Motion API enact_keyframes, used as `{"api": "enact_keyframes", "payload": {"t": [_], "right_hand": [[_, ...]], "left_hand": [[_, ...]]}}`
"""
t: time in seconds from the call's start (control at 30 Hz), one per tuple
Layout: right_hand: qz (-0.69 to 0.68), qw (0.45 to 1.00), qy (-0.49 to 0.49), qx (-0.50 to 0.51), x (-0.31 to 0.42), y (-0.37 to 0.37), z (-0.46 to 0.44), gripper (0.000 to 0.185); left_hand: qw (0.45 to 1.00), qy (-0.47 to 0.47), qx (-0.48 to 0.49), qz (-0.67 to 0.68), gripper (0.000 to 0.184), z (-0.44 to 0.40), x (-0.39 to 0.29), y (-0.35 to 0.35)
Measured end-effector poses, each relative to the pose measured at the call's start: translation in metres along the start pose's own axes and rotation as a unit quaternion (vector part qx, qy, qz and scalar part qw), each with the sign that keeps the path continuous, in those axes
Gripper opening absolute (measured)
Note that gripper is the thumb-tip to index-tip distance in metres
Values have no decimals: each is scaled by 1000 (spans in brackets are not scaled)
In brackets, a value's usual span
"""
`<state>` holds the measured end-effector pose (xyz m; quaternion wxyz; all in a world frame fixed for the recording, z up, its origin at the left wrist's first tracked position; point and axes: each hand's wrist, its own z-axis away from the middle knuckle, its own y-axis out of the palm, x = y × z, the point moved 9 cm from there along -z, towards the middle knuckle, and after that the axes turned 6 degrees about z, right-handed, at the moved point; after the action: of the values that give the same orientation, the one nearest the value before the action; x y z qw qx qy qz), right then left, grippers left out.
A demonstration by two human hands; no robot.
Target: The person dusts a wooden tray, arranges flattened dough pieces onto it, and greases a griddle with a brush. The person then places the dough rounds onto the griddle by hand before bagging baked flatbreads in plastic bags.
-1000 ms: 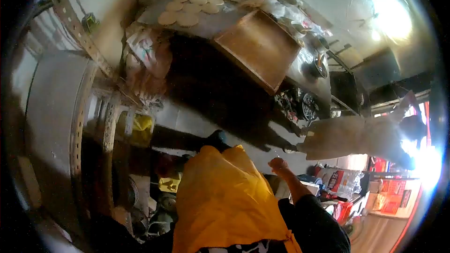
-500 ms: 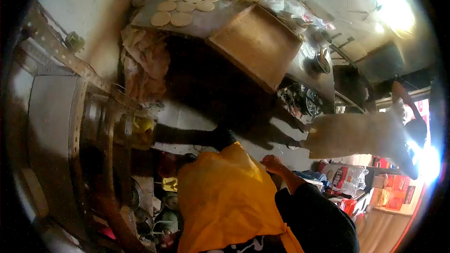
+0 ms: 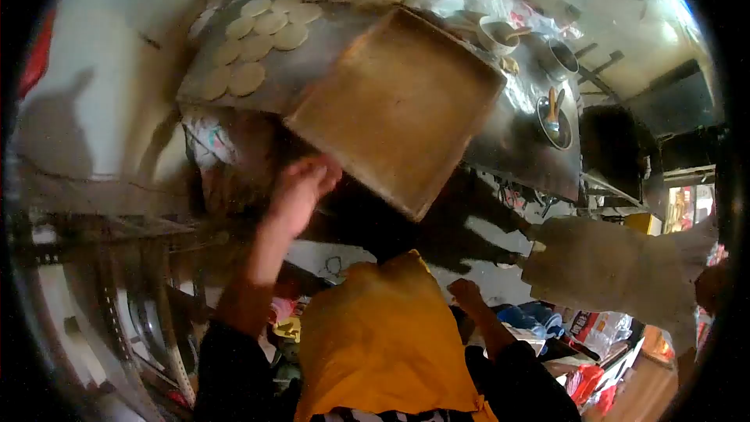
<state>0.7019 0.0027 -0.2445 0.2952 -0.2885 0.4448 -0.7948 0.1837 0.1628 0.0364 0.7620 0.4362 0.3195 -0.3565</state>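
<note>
My left hand (image 3: 303, 191) is raised in front of me, just below the near left edge of a shallow wooden tray (image 3: 398, 101). Its fingers look bent and are smeared by motion; whether they touch the tray I cannot tell. Down by the right side of my orange apron (image 3: 375, 336), my right hand (image 3: 466, 295) has its fingers curled in, with nothing visible in it. The tray's inside is bare, and it lies at an angle over the front of the metal worktop (image 3: 312, 55). Several flat round dough pieces (image 3: 255, 48) lie on the worktop left of it.
Farther right on the worktop are a white bowl (image 3: 498, 35), a metal pot (image 3: 559, 60) and a pan with brushes (image 3: 553, 125). Another person in a pale apron (image 3: 601, 262) stands at the right. Metal racking (image 3: 141, 289) stands at the left, and bags (image 3: 598, 330) lie at the lower right.
My left hand has come into view and risen toward the tray. The view has shifted, so the worktop and tray appear nearer. My right hand stays low at my side.
</note>
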Motion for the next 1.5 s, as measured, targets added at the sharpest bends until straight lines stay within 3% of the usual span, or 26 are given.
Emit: {"api": "enact_keyframes", "payload": {"t": [0.03,0.1,0.17,0.2,0.3,0.33,0.37,0.43,0.47,0.5,0.57,0.6,0.63,0.7,0.8,0.93,1.03,1.1,1.13,1.2,1.27,1.3,1.37,1.43,1.47,1.5], "right_hand": [[-199,977,74,-28,-46,25,23,18],[-394,906,148,-54,-85,11,34,18],[12,995,90,27,-81,-82,31,11],[5,996,89,30,-96,-69,40,11],[-85,969,93,-212,-119,-35,89,14],[-329,908,181,-187,-140,11,99,17],[-548,782,255,-152,-151,58,107,20],[-729,600,310,-110,-143,73,106,23],[-399,883,246,-8,-127,50,93,25],[13,987,130,96,-107,40,82,28],[12,987,145,73,-105,44,77,28],[11,985,162,52,-100,52,76,28],[8,983,182,32,-92,64,78,28],[-20,974,225,10,-79,77,84,27],[-212,921,325,-28,-78,62,89,23],[-415,789,441,-103,-66,62,103,18],[-516,686,481,-177,-32,67,110,16],[-645,552,443,-287,4,81,111,15],[-708,463,407,-344,24,84,105,16],[-560,629,483,-238,56,59,100,17],[-496,674,538,-97,80,29,81,17],[-523,641,554,-93,91,32,80,16],[-570,570,586,-88,112,35,81,17],[-723,372,563,-147,135,38,66,18],[-531,642,548,-74,123,13,62,18],[-528,643,550,-74,118,-16,57,18]], "left_hand": [[996,40,-4,-77,18,-48,-10,7],[985,84,-18,-150,20,-134,-51,27],[980,78,-57,-174,17,-191,-67,33],[971,98,-68,-207,17,-203,-85,46],[957,106,-65,-264,20,-221,-87,60],[955,102,-52,-274,22,-228,-84,63],[954,101,-45,-280,22,-243,-89,59],[965,155,-64,-204,28,-260,-114,55],[976,156,-51,-145,34,-261,-124,64],[976,155,-50,-146,34,-268,-125,66],[972,181,-47,-142,32,-292,-142,62],[972,146,70,-171,34,-318,-124,58],[971,141,77,-176,34,-314,-115,78],[969,-32,185,-163,31,-299,-35,140],[970,-33,169,-170,28,-287,0,228],[967,-11,219,-129,26,-321,30,272],[913,-121,247,-300,24,-297,74,261],[820,-260,340,-381,23,-254,98,241],[826,-282,341,-349,23,-249,95,238],[861,-234,321,-319,24,-276,83,248],[920,-134,285,-233,27,-310,71,264],[918,-139,290,-230,27,-305,76,264],[834,-185,391,-343,28,-274,96,261],[809,-213,421,-349,31,-255,95,250],[820,-210,421,-326,32,-254,93,246],[831,-207,419,-302,33,-251,91,241]]}}
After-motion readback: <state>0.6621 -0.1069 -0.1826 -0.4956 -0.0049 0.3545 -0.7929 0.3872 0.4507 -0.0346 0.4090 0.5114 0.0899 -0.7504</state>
